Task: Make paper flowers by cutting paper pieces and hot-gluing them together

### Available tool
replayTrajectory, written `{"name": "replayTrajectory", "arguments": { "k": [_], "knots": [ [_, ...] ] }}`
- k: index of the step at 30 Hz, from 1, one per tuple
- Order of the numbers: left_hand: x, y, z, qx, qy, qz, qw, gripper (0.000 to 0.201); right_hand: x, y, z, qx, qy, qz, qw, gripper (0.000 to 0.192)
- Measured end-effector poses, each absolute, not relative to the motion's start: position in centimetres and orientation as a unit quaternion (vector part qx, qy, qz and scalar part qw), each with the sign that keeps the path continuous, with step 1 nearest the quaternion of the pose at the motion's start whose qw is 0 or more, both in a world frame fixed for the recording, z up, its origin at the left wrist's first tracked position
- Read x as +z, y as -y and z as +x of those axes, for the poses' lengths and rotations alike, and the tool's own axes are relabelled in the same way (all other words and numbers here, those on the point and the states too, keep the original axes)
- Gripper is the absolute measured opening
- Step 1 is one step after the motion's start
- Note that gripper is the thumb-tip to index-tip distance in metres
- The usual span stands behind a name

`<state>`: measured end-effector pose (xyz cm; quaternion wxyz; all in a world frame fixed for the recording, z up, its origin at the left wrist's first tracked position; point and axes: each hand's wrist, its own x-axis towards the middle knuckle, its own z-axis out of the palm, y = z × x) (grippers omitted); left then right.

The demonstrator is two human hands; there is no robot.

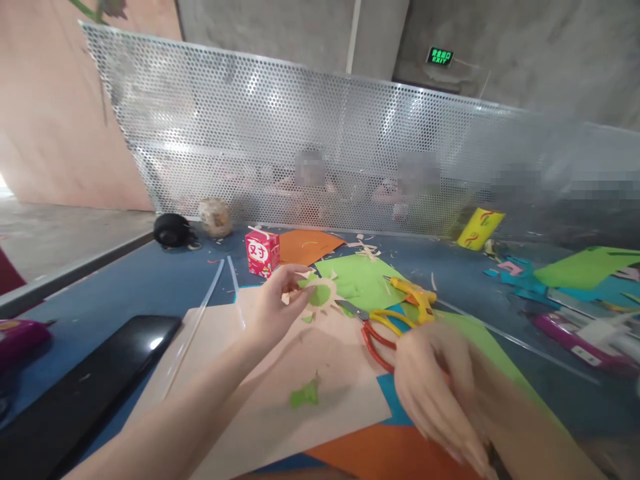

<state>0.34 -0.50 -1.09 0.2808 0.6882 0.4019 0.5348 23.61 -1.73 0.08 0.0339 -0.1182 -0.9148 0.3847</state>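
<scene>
My left hand (274, 308) is raised over the table and pinches a small cream paper cut-out with a green round centre (320, 293). My right hand (440, 393) is blurred and hangs low at the right with its fingers loose and pointing down; nothing shows in it. It is just beside the red and yellow handles of the scissors (383, 327), which lie on the paper. A cream sheet (300, 393) lies under both hands with a green scrap (305, 395) on it.
A red and white carton (261, 252) stands behind my left hand. Green (370, 280), orange (305, 245) and blue sheets and paper scraps cover the blue table (125, 287). A black phone (75, 393) lies at left. A perforated metal screen (300, 133) closes the back, with people behind it.
</scene>
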Motion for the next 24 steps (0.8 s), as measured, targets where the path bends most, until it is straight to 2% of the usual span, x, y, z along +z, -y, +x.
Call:
{"name": "replayTrajectory", "arguments": {
  "k": [1, 2, 3, 5, 6, 7, 9, 11, 13, 15, 18, 21, 24],
  "knots": [
    [-1.1, 0.4, 0.3, 0.537, -0.397, 0.674, 0.315, 0.023, 0.1, 1.9, 23.7, 0.436, 0.897, -0.055, 0.036, 0.061],
    [-1.1, 0.3, 0.3, 0.535, -0.390, 0.664, 0.348, 0.022, 0.2, 2.0, 23.8, 0.459, 0.875, -0.083, 0.131, 0.064],
    [-1.1, 0.3, 0.3, 0.528, -0.381, 0.658, 0.378, 0.021, 0.5, 2.2, 23.9, 0.452, 0.839, -0.132, 0.273, 0.065],
    [-1.1, 0.5, 0.3, 0.507, -0.353, 0.659, 0.429, 0.019, 1.3, 2.3, 24.4, 0.334, 0.750, -0.267, 0.504, 0.060],
    [-1.1, 0.6, 0.4, 0.498, -0.337, 0.661, 0.449, 0.019, 1.7, 2.2, 24.6, 0.258, 0.718, -0.304, 0.570, 0.052],
    [-1.1, 0.8, 0.5, 0.491, -0.320, 0.663, 0.466, 0.021, 1.9, 2.0, 24.8, 0.184, 0.713, -0.328, 0.592, 0.040],
    [-1.1, 1.2, 0.7, 0.483, -0.285, 0.663, 0.496, 0.025, 1.9, 1.5, 24.9, 0.004, 0.733, -0.388, 0.558, 0.020],
    [-1.1, 1.4, 0.8, 0.481, -0.267, 0.653, 0.520, 0.027, 1.4, 1.2, 24.6, -0.137, 0.780, -0.418, 0.445, 0.014],
    [-1.0, 1.3, 0.7, 0.504, -0.268, 0.621, 0.537, 0.024, 0.7, 1.1, 24.1, -0.181, 0.837, -0.402, 0.325, 0.017],
    [-0.9, 0.9, 0.5, 0.554, -0.287, 0.570, 0.534, 0.024, 0.1, 1.1, 23.9, -0.142, 0.858, -0.404, 0.284, 0.017],
    [-0.7, 0.1, -0.1, 0.620, -0.326, 0.508, 0.501, 0.027, 0.2, 0.8, 24.9, -0.088, 0.789, -0.487, 0.363, 0.010],
    [-0.7, -0.6, -0.4, 0.638, -0.345, 0.489, 0.485, 0.029, 0.7, 0.3, 27.1, -0.102, 0.691, -0.559, 0.447, 0.020],
    [-0.9, -0.8, -0.4, 0.628, -0.344, 0.510, 0.477, 0.030, 0.9, 0.0, 29.2, -0.110, 0.616, -0.607, 0.489, 0.028]
  ]
}}
